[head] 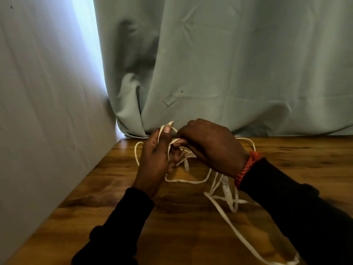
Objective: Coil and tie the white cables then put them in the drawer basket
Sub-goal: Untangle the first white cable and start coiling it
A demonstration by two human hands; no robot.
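- White cable (219, 207): flat, loose and tangled on the wooden table (181, 226); loops lie under and between both hands, one strand trails toward the near right edge.
- Plug (226, 185): clear-tipped, lies among the strands just beside the right wrist.
- Left hand (154, 159): raised above the table, thumb up, fingers curled round a loop of the cable.
- Right hand (206, 146): back up, fingers bent down, pinching cable strands close against the left hand.
- Bracelet (246, 169): red, braided, on the right wrist.
- Sleeves: black, on both arms.
- Curtain (229, 64): pale green, hangs behind the table's far edge.
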